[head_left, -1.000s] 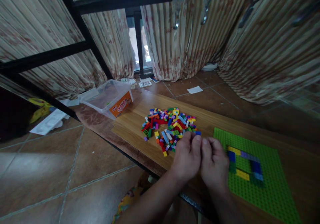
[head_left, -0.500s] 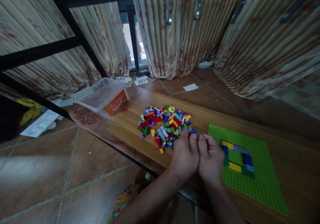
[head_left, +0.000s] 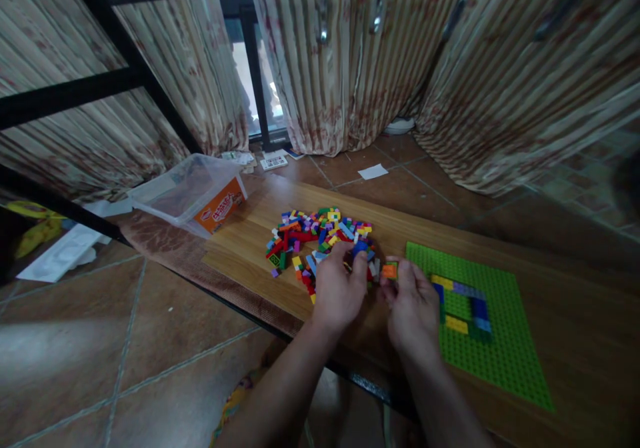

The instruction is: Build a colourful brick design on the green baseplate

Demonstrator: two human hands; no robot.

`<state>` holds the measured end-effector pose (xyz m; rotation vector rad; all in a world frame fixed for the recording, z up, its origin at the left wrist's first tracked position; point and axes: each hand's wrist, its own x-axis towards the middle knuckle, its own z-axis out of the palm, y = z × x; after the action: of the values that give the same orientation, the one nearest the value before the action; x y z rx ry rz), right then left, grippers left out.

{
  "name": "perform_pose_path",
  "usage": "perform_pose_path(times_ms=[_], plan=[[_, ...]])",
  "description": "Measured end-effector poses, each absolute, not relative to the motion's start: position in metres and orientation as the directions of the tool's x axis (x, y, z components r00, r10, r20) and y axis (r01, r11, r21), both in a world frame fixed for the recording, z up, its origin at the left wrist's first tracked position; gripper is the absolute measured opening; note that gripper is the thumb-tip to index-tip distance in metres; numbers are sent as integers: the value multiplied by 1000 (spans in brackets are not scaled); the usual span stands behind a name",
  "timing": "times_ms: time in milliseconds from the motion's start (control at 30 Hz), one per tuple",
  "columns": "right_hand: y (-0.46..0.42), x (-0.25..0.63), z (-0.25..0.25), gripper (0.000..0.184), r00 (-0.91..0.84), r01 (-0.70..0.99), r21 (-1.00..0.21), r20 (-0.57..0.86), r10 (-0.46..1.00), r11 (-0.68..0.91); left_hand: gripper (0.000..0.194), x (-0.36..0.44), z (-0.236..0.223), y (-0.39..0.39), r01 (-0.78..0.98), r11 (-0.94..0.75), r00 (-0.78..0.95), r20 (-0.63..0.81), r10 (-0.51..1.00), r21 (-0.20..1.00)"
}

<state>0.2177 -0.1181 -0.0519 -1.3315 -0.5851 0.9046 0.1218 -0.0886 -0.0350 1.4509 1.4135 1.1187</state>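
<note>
A heap of small coloured bricks (head_left: pixel 315 231) lies on a wooden board (head_left: pixel 245 248). My left hand (head_left: pixel 340 291) rests on the near right side of the heap, fingers curled down into the bricks. My right hand (head_left: pixel 413 305) is just right of it and pinches an orange brick (head_left: pixel 389 271) between thumb and fingers. A green baseplate (head_left: pixel 500 355) lies to the right, carrying a partial frame of yellow, blue and purple bricks (head_left: pixel 463 305).
An open clear plastic box with an orange label (head_left: pixel 193 195) stands at the board's far left. Striped curtains (head_left: pixel 350 61) and black metal bars (head_left: pixel 75 91) rise behind. Brown floor tiles (head_left: pixel 125 341) lie to the left, with paper scraps (head_left: pixel 373 171) farther back.
My hands, held together at the heap's near edge, have separated. The right hand now holds an orange brick up. The view has shifted, so everything sits further left.
</note>
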Motion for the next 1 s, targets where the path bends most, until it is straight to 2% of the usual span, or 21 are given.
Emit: perform_pose_path(times_ms=[100, 167, 267, 367, 433, 533, 667, 800, 1000], plan=[[-117, 221, -54, 41, 541, -271, -962, -142, 829, 12, 16, 108, -31, -82, 543, -124, -37, 172, 984, 831], [-116, 223, -55, 40, 539, -261, -965, -138, 831, 9, 16, 101, -31, -79, 648, -130, -37, 202, 979, 751], [-115, 224, -57, 42, 527, -235, -972, -128, 840, 0, 20, 94, -33, -74, 729, -121, -39, 218, 975, 674], [-116, 224, -59, 44, 525, -183, -983, -116, 843, -21, 30, 91, -35, -71, 748, -107, -61, 230, 971, 655], [-116, 224, -60, 46, 520, -146, -989, -105, 847, -32, 36, 92, -34, -71, 705, -96, -105, 237, 966, 702], [-117, 225, -58, 48, 501, -110, -994, -74, 862, -22, 34, 99, -30, -77, 524, -118, -104, 200, 974, 843], [-119, 226, -52, 41, 448, -25, -999, 11, 894, 24, 29, 115, -30, -90, 264, -131, 131, 99, 986, 955], [-121, 226, -46, 33, 444, 82, -994, 96, 891, 67, 25, 124, -33, -95, 67, -68, 270, 47, 962, 995], [-122, 228, -45, 36, 451, 225, -972, 170, 876, 73, 22, 129, -30, -98, -60, 106, 271, -85, 959, 993]])
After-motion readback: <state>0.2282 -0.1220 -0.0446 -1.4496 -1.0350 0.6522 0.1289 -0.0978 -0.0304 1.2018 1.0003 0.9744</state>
